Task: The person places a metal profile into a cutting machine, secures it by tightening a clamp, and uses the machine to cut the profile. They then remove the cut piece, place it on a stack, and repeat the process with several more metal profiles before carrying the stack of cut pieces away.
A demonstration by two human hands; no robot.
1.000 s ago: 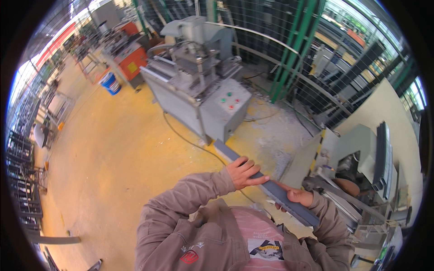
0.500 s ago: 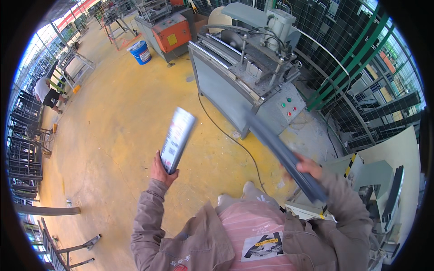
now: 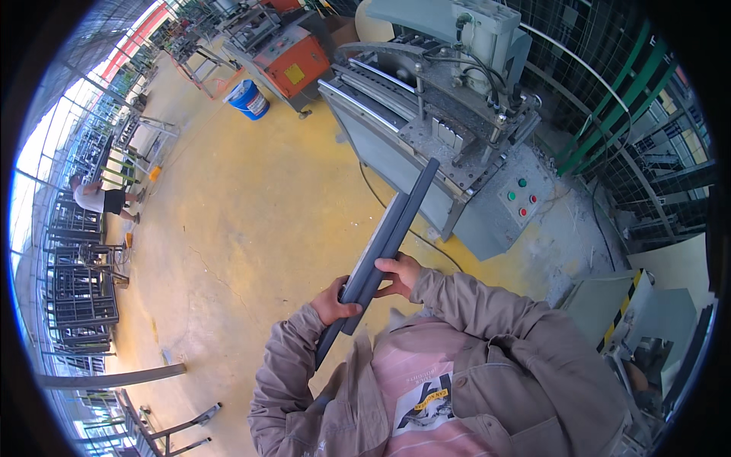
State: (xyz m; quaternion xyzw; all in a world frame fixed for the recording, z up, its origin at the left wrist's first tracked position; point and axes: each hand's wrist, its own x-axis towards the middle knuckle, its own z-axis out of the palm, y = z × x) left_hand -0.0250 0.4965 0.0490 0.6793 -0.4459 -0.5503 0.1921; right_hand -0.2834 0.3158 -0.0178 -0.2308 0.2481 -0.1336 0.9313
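Note:
Two dark grey metal profile pieces are held side by side and lengthwise in front of my chest, pressed together or nearly so. My left hand (image 3: 337,302) grips the left profile (image 3: 386,226) near its lower part, thumb across the front; a pale strip shows along its left edge. My right hand (image 3: 397,276) holds the right profile (image 3: 417,196), which reaches farther up and away. The lower end of the left one sticks out below, close to my jacket. Some of my fingers are hidden behind the pieces.
Ahead to the right stands a grey cutting machine (image 3: 392,145) with coloured buttons. An orange-fronted machine (image 3: 289,72) and a blue bucket (image 3: 248,100) are farther off. A cable (image 3: 369,183) crosses the yellow floor. Another person (image 3: 103,199) bends by stacked frames (image 3: 80,289) at far left.
My hands have come together, bringing the two separate profiles side by side. The left piece has turned so its labelled face no longer shows; the right piece has swung to lean the other way.

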